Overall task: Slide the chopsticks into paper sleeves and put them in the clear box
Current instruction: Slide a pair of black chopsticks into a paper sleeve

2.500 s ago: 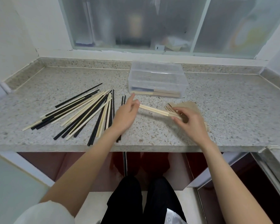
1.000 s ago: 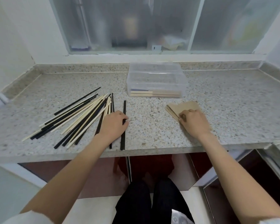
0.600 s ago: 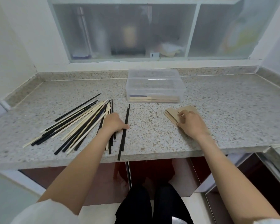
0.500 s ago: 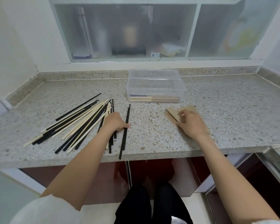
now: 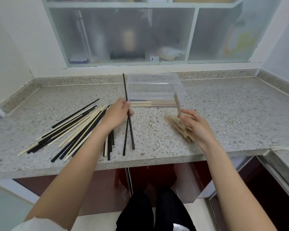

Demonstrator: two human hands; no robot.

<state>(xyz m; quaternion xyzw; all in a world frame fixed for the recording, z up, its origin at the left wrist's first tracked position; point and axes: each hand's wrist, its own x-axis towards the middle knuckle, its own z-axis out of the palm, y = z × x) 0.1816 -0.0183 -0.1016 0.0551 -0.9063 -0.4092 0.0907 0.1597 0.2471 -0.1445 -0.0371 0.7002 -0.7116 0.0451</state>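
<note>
Speckled granite counter [image 5: 223,114], head view, one item per entry. Left hand [image 5: 117,114]: fingers curled round a pair of black chopsticks [image 5: 128,120], held near their middle; one stick rises upright in front of the clear box, the lower ends splay slightly over the counter near its front edge. Right hand [image 5: 195,125]: thumb and fingertips pinching one brown paper sleeve [image 5: 177,105], which stands nearly upright above the hand, its upper end in front of the box wall. Stack of paper sleeves [image 5: 175,124]: brown, fanned flat on the counter, partly under the right hand. Clear box [image 5: 155,87]: lidless plastic, at the back centre of the counter, between and beyond the two hands; sleeved chopsticks [image 5: 153,103] lie flat along its bottom at the front wall. Loose chopsticks [image 5: 77,127]: black and pale wooden, mixed in a fanned heap on the counter to the left of the left hand, some lying under the left forearm. Frosted window [image 5: 140,34]: behind the counter, blurred shapes behind the glass.
</note>
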